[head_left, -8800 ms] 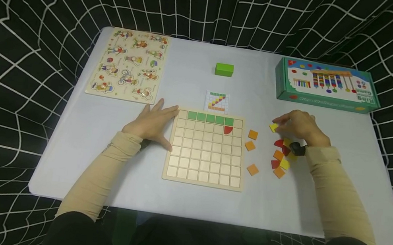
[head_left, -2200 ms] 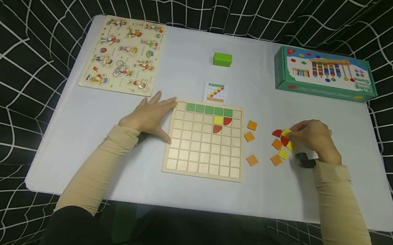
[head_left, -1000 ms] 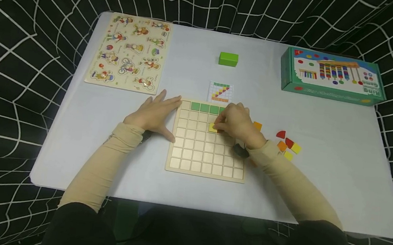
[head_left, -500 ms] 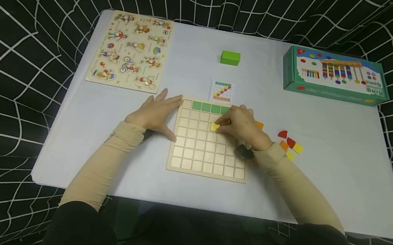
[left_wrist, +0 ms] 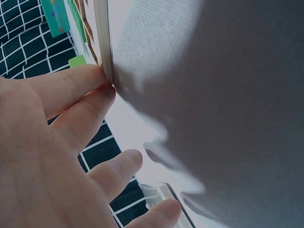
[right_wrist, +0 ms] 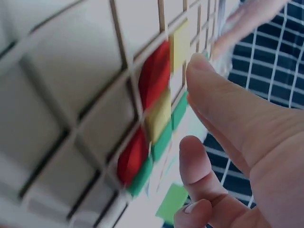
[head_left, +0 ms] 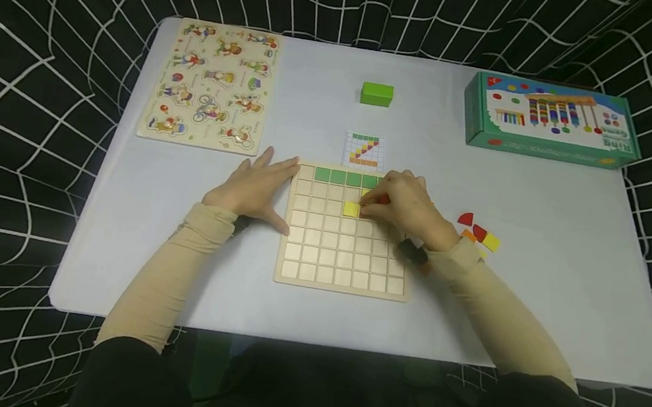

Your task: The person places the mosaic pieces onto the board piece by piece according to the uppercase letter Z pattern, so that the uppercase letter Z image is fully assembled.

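My left hand lies with fingers spread at the left edge of a wooden grid board; in the left wrist view, fingertips touch the board's side. Over the board's upper right, my right hand hovers just right of a yellow square tile that sits in a cell. The right wrist view has its thumb and fingers apart, holding nothing, near that yellow tile. Two red quarter-round tiles, another yellow tile and green square tiles also occupy cells; the hand partly covers these.
Loose red, yellow and orange tiles lie right of the board, partly behind the right forearm. Above the board are a pattern card and a green block. A picture puzzle stands far left, a green game box far right.
My right hand brought a yellow tile from the loose pieces to the board and has let go, shifting slightly right. Earlier, another yellow and a red tile were added. The left hand stays put.
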Tool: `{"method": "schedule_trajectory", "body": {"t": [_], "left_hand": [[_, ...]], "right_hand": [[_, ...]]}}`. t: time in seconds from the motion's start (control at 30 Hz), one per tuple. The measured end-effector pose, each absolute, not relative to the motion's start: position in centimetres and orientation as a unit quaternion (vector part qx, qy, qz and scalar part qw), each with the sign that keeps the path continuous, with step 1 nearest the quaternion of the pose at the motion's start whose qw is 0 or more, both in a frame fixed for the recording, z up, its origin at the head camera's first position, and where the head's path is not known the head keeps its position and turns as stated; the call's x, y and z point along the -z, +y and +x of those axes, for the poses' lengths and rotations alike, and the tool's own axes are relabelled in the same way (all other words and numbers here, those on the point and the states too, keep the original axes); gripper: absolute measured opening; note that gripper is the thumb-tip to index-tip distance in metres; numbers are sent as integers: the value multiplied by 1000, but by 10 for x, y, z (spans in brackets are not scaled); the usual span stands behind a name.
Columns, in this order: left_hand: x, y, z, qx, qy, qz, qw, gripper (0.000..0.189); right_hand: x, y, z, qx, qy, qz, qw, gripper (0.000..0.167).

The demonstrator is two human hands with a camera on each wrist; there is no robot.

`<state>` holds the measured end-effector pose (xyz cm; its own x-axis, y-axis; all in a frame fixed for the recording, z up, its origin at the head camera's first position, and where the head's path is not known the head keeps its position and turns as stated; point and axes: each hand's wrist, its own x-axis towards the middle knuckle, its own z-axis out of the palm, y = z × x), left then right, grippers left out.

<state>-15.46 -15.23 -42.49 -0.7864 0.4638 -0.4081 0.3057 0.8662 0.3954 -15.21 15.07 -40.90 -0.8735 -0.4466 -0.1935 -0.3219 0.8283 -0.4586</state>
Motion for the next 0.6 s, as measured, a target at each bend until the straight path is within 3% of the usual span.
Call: {"method": "schedule_trajectory", "body": {"t": [0.6], "left_hand": [[425,-152,-154,-152,933,210,250,133]], "right_hand": [[398,278,-136,188,974,-55,113,31]]}}
